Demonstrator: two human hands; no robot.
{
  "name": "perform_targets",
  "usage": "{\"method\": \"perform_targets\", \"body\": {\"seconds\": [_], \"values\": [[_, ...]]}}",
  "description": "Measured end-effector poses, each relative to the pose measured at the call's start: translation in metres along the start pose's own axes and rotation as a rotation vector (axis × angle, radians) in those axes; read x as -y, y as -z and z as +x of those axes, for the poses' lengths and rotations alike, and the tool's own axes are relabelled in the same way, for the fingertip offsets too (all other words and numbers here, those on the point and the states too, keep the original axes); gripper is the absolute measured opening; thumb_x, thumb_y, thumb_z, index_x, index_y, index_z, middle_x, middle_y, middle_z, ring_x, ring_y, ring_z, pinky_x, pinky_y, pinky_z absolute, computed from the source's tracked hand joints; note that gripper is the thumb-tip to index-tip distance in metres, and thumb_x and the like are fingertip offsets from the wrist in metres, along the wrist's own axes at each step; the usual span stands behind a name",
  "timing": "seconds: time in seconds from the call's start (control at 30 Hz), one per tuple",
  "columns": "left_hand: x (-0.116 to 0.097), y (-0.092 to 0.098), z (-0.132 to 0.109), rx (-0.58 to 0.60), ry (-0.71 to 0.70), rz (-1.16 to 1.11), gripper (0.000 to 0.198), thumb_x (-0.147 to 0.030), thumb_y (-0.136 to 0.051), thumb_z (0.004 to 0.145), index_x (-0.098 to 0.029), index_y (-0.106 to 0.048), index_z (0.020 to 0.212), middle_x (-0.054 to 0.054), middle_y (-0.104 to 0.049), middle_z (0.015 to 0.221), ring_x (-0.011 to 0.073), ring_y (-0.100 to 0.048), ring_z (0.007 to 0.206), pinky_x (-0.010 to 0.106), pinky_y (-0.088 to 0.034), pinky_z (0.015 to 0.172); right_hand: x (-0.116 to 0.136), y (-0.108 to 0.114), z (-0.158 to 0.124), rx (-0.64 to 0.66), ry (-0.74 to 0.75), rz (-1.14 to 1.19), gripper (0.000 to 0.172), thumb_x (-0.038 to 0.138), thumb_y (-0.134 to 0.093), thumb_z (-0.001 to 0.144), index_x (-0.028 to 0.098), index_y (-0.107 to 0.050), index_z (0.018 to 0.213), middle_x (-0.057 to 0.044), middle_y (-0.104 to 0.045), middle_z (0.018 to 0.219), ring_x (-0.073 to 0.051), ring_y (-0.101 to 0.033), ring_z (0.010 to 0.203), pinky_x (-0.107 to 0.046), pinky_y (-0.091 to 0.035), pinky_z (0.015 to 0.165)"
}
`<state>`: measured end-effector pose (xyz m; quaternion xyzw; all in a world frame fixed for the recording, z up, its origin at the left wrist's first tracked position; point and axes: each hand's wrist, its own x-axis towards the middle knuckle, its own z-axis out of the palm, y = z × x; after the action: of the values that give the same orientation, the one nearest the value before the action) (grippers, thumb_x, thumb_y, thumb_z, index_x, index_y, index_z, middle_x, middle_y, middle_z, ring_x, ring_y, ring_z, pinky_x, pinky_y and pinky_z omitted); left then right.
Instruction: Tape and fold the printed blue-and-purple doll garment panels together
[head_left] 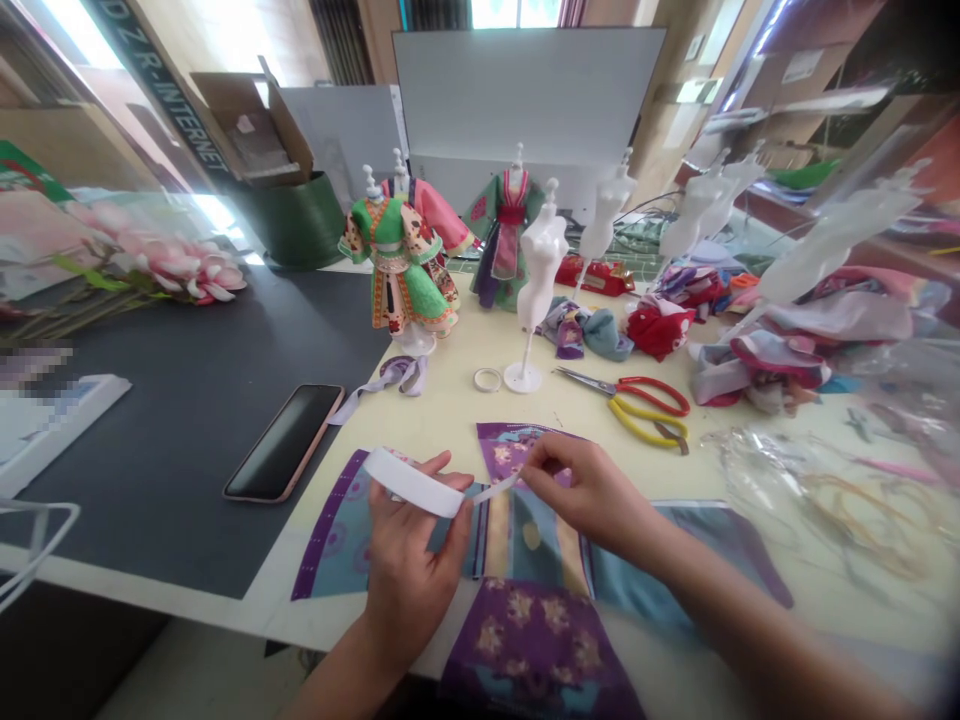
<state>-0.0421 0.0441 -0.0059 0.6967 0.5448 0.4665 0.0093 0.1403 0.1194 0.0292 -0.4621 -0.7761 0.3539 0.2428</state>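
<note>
My left hand (414, 570) grips a roll of white tape (412, 484), held tilted above the cloth. A short strip of tape runs from the roll to my right hand (574, 490), which pinches its free end between thumb and forefinger. Beneath both hands lies a doll-sized garment piece (525, 535) in teal, cream and purple, spread on the table. One purple flowered panel (536, 640) reaches toward the near edge, and another shows behind my right hand. The hands hide part of the cloth.
Red- and yellow-handled scissors and pliers (637, 405) lie beyond my right hand. A bare white mannequin (541, 265) stands near a small tape ring (487, 380). Dressed mannequins (397, 260) stand behind. A phone (286, 442) lies left; bundled clothes (780, 360) and clear plastic bags (787, 480) sit right.
</note>
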Motion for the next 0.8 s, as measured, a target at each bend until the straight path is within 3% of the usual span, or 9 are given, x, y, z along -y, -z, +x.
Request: {"method": "perform_targets", "body": {"seconds": [0.23,0.43,0.57,0.8], "values": [[0.001,0.002,-0.001,0.048,0.142,-0.054,0.022,-0.014,-0.060,0.078,-0.022,-0.066,0.098,0.004,-0.071,0.094,0.0257,-0.061,0.104,0.041,-0.034,0.101,-0.004,0.000,-0.005,0.025,-0.011,0.011,0.013,0.020,-0.051,0.081,0.019,-0.056,0.069,0.001,-0.059,0.066,-0.014,-0.053,0.064,-0.027,-0.039,0.059],[-0.009,0.006,0.003,0.136,0.469,-0.301,0.021,-0.027,-0.057,0.084,-0.023,-0.066,0.103,0.005,-0.062,0.119,0.0255,-0.050,0.120,0.037,-0.040,0.099,-0.003,0.008,-0.012,0.061,-0.051,0.075,0.015,0.019,-0.051,0.082,0.019,-0.054,0.067,0.003,-0.057,0.064,-0.012,-0.051,0.063,-0.025,-0.038,0.058],[-0.012,0.004,0.004,0.060,0.674,-0.594,0.027,-0.032,-0.061,0.083,-0.024,-0.066,0.108,0.004,-0.061,0.122,0.0245,-0.049,0.121,0.036,-0.039,0.102,-0.001,0.009,-0.022,0.098,-0.057,0.174,0.014,0.019,-0.051,0.082,0.019,-0.053,0.068,0.003,-0.054,0.064,-0.012,-0.050,0.063,-0.024,-0.037,0.057],[-0.026,0.000,0.011,-0.058,0.935,-1.092,0.020,-0.029,-0.067,0.080,-0.021,-0.069,0.097,0.004,-0.071,0.098,0.0215,-0.061,0.104,0.032,-0.046,0.094,0.006,0.004,-0.037,0.048,-0.110,0.280,0.015,0.021,-0.052,0.082,0.018,-0.054,0.068,0.002,-0.054,0.064,-0.012,-0.049,0.063,-0.024,-0.038,0.057]]}}
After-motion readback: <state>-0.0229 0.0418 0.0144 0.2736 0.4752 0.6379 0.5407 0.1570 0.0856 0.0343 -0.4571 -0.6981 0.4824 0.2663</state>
